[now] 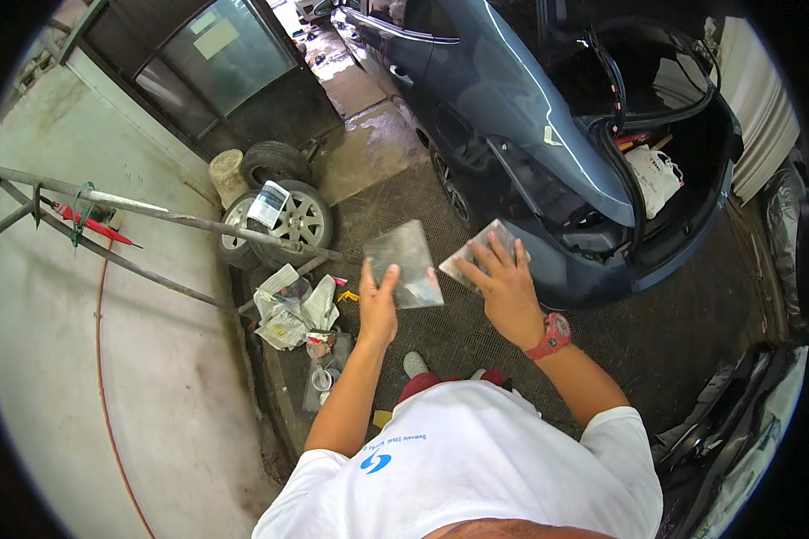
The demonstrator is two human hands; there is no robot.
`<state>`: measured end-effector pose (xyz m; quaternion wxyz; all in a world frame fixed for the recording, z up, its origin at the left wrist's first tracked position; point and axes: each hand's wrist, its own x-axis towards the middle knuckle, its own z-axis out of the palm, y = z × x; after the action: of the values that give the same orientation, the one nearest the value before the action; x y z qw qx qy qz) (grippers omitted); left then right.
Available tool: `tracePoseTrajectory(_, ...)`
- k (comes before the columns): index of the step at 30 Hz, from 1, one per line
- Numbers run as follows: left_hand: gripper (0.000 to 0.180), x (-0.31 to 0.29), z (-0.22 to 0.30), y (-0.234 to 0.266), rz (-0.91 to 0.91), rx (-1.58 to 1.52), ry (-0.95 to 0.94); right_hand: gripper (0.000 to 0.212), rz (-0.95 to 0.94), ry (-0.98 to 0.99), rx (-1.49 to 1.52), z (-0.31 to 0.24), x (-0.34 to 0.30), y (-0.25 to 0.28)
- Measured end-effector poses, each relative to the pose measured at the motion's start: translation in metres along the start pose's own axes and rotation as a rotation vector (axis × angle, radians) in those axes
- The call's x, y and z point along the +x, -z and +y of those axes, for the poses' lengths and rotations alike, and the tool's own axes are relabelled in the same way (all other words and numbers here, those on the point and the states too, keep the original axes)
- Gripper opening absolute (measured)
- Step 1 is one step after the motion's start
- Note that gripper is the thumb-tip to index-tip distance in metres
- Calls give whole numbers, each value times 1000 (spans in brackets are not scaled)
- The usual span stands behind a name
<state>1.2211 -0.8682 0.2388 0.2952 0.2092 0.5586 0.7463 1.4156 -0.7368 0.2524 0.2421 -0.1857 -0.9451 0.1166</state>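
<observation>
Sheet (411, 267) at left: pinching its near-left edge in left hand (377, 310), holding pad (507, 236) beneath spread fingers of right hand (512, 301), ideally keeping both flat.

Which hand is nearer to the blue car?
Right. The right hand appears just beside the blue car, toward its rear; the left hand is farther left of it.

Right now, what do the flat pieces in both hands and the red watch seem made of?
The square piece in the left hand: perhaps plastic, glass or metal; grey, smeared, with a dull shine. The other piece, in the right hand: mottled grey, possibly the same; blur leaves it open. The watch: probably rubbery plastic, by its chunky, even red band.
</observation>
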Motion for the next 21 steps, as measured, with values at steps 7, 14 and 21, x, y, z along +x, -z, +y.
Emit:
tracePoseTrajectory(7,52,-2,-4,4,122,292,-158,57,-71,179,8,-26,-3,6)
tracePoseTrajectory(14,47,5,17,3,74,-61,-26,62,-14,321,420,-53,6,22)
tracePoseTrajectory(21,49,-13,25,2,-75,-172,169,60,-54,-115,519,-16,19,4)
